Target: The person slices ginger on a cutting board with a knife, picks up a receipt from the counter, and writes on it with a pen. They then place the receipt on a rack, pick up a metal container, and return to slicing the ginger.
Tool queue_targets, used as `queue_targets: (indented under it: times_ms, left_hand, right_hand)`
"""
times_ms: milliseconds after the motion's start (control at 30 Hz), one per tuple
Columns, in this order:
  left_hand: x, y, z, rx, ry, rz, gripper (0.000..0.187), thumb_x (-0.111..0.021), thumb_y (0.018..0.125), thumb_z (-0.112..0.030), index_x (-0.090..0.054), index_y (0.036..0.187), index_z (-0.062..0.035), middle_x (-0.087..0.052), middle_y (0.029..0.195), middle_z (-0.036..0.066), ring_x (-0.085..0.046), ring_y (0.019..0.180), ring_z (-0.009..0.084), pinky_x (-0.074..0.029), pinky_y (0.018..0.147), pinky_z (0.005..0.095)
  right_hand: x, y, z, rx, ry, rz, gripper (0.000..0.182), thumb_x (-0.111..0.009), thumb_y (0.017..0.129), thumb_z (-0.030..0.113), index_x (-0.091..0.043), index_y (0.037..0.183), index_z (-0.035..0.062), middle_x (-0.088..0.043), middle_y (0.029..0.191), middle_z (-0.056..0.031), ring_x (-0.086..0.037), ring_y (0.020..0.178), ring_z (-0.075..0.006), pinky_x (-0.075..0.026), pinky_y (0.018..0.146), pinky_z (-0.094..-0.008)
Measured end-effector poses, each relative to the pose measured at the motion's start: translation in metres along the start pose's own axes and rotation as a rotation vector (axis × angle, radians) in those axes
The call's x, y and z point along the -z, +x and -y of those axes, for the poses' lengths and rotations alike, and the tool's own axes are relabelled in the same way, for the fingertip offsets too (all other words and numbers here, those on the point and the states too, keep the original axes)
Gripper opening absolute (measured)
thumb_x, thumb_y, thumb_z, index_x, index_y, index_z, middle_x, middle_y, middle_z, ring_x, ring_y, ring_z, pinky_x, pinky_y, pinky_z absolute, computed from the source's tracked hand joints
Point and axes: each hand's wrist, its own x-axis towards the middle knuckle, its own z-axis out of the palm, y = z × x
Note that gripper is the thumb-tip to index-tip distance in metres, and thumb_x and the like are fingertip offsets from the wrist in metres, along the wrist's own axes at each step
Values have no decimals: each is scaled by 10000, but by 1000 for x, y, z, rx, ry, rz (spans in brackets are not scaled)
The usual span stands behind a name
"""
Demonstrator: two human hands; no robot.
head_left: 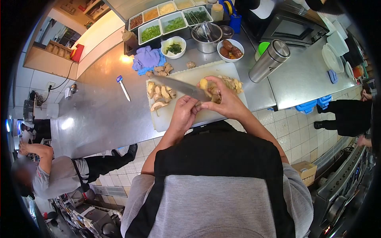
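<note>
A broad-bladed knife (180, 88) slants over the cutting board (164, 123), its tip toward the upper left. Its lower right end runs into my right hand (225, 99), whose fingers are curled and hide the handle. My left hand (184, 114) is closed just below the blade, fingertips close to my right thumb; what it pinches is hidden. Ginger with a yellow cut face (203, 83) shows by my right fingertips. Cut ginger pieces (160, 93) lie at the board's left, and more pale ginger pieces (233, 84) lie at its right. Unpeeled ginger knobs (163, 70) rest along the far edge.
A peeler (123, 88) lies left on the steel counter (103, 115). Behind are purple cloths (147, 58), a bowl of greens (173, 47), a steel pot (206, 37), a bowl of brown items (230, 50) and a thermos (270, 60). A co-worker (63, 174) stands left.
</note>
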Motion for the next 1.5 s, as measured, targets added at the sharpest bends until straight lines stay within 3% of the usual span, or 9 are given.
queue_targets:
  times_ms: [233, 433, 667, 867, 1033, 1167, 1267, 1333, 1500]
  left_hand:
    - [0, -1, 7, 5, 23, 1, 268, -466, 975, -112, -535, 1196, 22, -620, 1087, 85, -616, 968, 159, -516, 862, 313]
    - [-2, -3, 6, 69, -26, -9, 288, -473, 973, -125, -520, 1204, 41, -620, 1084, 106, -620, 977, 186, -523, 854, 337]
    - [-9, -1, 0, 72, -151, -11, 465, -435, 971, -182, -366, 1362, 60, -567, 1192, 200, -620, 1016, 270, -538, 866, 339]
    - [-4, -2, -3, 25, -244, -17, 470, -460, 945, -132, -364, 1357, 71, -587, 1184, 187, -628, 1006, 264, -533, 845, 328]
    - [0, -2, 3, 11, -100, -186, 385, -466, 944, -114, -458, 1284, 66, -617, 1111, 134, -629, 969, 200, -534, 824, 311]
    - [1, -5, 7, 11, -41, -153, 341, -472, 947, -114, -511, 1237, 60, -630, 1074, 111, -624, 941, 163, -531, 823, 302]
    - [-3, -6, 9, 49, -71, -137, 376, -504, 933, -94, -477, 1277, 55, -612, 1073, 106, -615, 960, 174, -528, 840, 311]
    - [-11, -9, 8, 67, -119, -139, 433, -530, 920, -83, -432, 1321, 47, -580, 1110, 108, -606, 984, 186, -527, 851, 325]
    - [3, -14, 9, -50, 4, -201, 450, -537, 896, -64, -453, 1335, -11, -588, 1121, 85, -604, 975, 182, -512, 853, 342]
  right_hand:
    - [-2, 3, -9, 42, 29, -45, 795, -783, 710, 453, -402, 1310, 95, -567, 1155, -229, -580, 1062, -375, -475, 865, -428]
    - [-5, 4, -18, 65, -119, -102, 638, -747, 771, 401, -440, 1201, 42, -630, 918, -147, -634, 776, -264, -501, 674, -379]
    - [2, 13, -34, -191, 527, -58, 377, -554, 944, 328, -470, 1185, 52, -531, 743, -49, -406, 374, -78, -296, 318, -234]
    - [10, 8, -28, -279, 360, 61, 571, -592, 910, 407, -410, 1344, 85, -514, 749, -66, -404, 375, -80, -294, 331, -241]
    - [7, -3, 0, -170, 73, 188, 742, -672, 835, 431, -352, 1418, 102, -598, 1037, -189, -612, 767, -233, -489, 673, -342]
    - [-1, 0, -6, 18, -12, 108, 764, -700, 810, 408, -352, 1419, 104, -546, 1267, -222, -554, 1115, -309, -430, 942, -402]
    - [-7, 4, -11, -74, -5, 19, 628, -698, 809, 411, -465, 1291, 81, -626, 1052, -164, -626, 883, -258, -491, 762, -362]
    - [-7, 6, -14, -261, 215, 33, 445, -630, 874, 413, -532, 1159, 85, -582, 756, -37, -546, 493, -133, -423, 435, -261]
    - [7, 12, -34, -369, 680, 53, 434, -427, 973, 473, -519, 1174, 99, -443, 660, 7, -385, 344, -84, -316, 325, -223]
